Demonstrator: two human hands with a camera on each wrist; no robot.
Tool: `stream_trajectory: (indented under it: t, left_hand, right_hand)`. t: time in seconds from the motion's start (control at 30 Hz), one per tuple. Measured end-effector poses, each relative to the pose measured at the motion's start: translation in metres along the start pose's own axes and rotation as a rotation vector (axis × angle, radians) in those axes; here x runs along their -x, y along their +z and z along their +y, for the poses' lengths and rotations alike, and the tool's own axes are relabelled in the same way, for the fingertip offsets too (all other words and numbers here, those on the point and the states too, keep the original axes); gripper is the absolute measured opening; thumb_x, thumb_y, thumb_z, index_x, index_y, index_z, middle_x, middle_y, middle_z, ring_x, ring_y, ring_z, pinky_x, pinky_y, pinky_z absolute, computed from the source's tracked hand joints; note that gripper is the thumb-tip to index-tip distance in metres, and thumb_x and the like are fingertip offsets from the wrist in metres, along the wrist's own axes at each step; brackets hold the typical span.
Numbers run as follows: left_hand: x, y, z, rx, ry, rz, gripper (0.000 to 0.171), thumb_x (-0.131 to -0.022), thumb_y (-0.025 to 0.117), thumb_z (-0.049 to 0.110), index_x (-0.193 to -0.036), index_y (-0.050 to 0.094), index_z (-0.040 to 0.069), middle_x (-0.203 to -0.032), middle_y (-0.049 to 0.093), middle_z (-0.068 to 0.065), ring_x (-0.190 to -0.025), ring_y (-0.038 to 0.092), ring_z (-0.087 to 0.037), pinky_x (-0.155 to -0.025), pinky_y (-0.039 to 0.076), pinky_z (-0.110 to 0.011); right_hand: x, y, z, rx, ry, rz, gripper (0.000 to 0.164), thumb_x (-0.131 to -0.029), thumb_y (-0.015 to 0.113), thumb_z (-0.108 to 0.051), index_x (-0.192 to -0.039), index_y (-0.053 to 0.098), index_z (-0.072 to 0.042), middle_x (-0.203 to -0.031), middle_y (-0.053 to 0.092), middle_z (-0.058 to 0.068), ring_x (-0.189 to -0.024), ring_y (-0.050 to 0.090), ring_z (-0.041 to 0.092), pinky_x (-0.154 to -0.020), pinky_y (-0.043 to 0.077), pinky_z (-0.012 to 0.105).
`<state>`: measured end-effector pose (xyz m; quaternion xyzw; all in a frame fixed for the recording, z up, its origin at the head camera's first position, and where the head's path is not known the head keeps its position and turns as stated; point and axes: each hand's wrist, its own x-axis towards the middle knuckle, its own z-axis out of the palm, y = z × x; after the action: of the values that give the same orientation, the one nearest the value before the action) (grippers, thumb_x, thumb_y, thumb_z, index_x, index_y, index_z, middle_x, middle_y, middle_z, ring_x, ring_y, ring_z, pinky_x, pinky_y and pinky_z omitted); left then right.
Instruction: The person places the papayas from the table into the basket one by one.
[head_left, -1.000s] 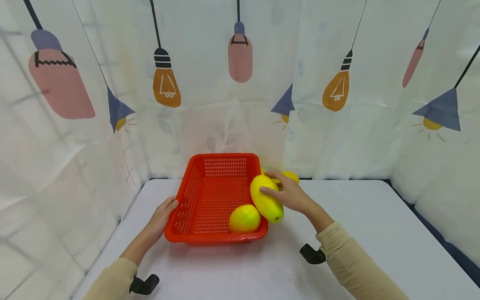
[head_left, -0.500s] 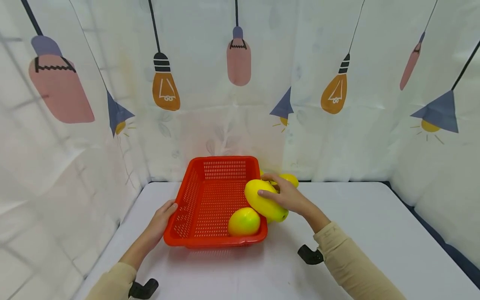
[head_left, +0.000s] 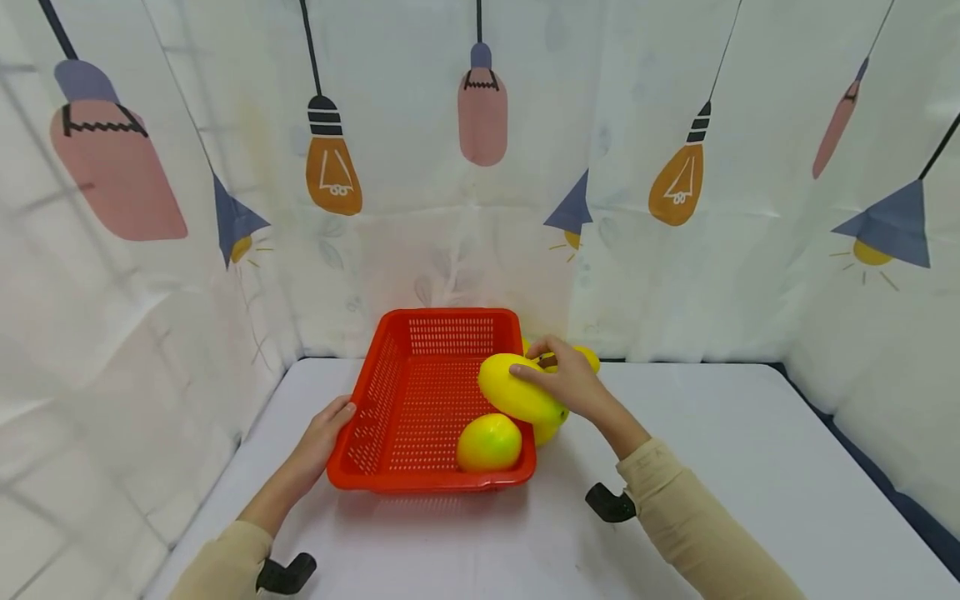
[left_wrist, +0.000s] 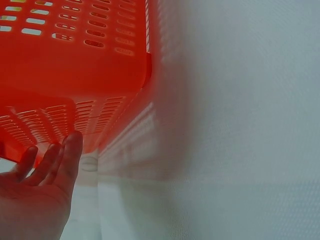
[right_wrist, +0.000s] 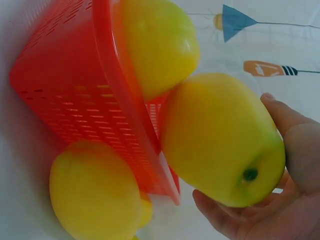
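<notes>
My right hand holds a large oval yellow fruit, its thumb on top. A green end with a dark stem spot faces the right wrist camera. The fruit overhangs the right rim of the red plastic basket and lies tilted. Inside the basket's near right corner is a rounder yellow-green fruit. With its fingers fairly straight, my left hand touches the basket's left side; the left wrist view has its fingertips against the outer wall.
Another yellow fruit lies on the table outside the basket's right wall. Farther back, more yellow fruit shows behind my right hand. The white table meets a lamp-patterned curtain at the back.
My right hand has brought the oval fruit leftward over the basket's rim, turning it from nearly upright to slanted across the view. My left hand and the basket have stayed in place.
</notes>
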<state>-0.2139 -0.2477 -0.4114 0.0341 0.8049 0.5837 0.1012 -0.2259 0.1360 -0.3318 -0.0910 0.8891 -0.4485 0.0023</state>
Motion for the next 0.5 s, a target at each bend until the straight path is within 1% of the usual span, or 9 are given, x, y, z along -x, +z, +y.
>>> stream_trajectory:
  t: [0.13, 0.33, 0.43, 0.5]
  left_hand:
    - [0.0012, 0.0006, -0.0004, 0.001, 0.005, -0.005, 0.057, -0.105, 0.031, 0.042, -0.147, 0.03, 0.005, -0.131, 0.05, -0.023, -0.098, 0.057, -0.009, -0.081, 0.051, -0.021]
    - [-0.0004, 0.0015, 0.0006, 0.004, 0.001, -0.003, 0.056, -0.105, 0.032, 0.043, -0.147, 0.031, 0.007, -0.131, 0.05, -0.022, -0.098, 0.057, -0.011, -0.082, 0.05, -0.022]
    - [-0.001, 0.0007, 0.0007, -0.005, 0.002, 0.007, 0.056, -0.105, 0.032, 0.043, -0.147, 0.032, 0.006, -0.131, 0.05, -0.022, -0.098, 0.057, -0.01, -0.082, 0.05, -0.021]
    - [-0.0013, -0.0001, 0.0007, -0.012, 0.008, 0.01, 0.056, -0.105, 0.032, 0.043, -0.147, 0.032, 0.005, -0.13, 0.05, -0.022, -0.097, 0.056, -0.009, -0.081, 0.05, -0.021]
  right_hand:
    - [0.0005, 0.0019, -0.0007, 0.0, -0.031, 0.001, 0.041, -0.087, 0.069, -0.045, -0.113, 0.059, -0.015, -0.122, 0.061, 0.005, -0.113, 0.059, 0.029, -0.092, 0.052, 0.043]
    - [0.0034, 0.0019, -0.0023, 0.008, -0.063, -0.031, 0.041, -0.089, 0.066, -0.044, -0.12, 0.061, -0.017, -0.128, 0.06, 0.005, -0.118, 0.058, 0.031, -0.095, 0.051, 0.046]
    - [0.0042, 0.0032, -0.0011, 0.019, -0.084, -0.063, 0.044, -0.088, 0.067, -0.043, -0.124, 0.061, -0.018, -0.129, 0.06, 0.005, -0.117, 0.058, 0.029, -0.093, 0.052, 0.043]
    - [0.0046, 0.005, 0.0003, 0.019, -0.094, -0.092, 0.044, -0.088, 0.068, -0.041, -0.125, 0.061, -0.018, -0.126, 0.062, 0.005, -0.114, 0.059, 0.026, -0.089, 0.054, 0.039]
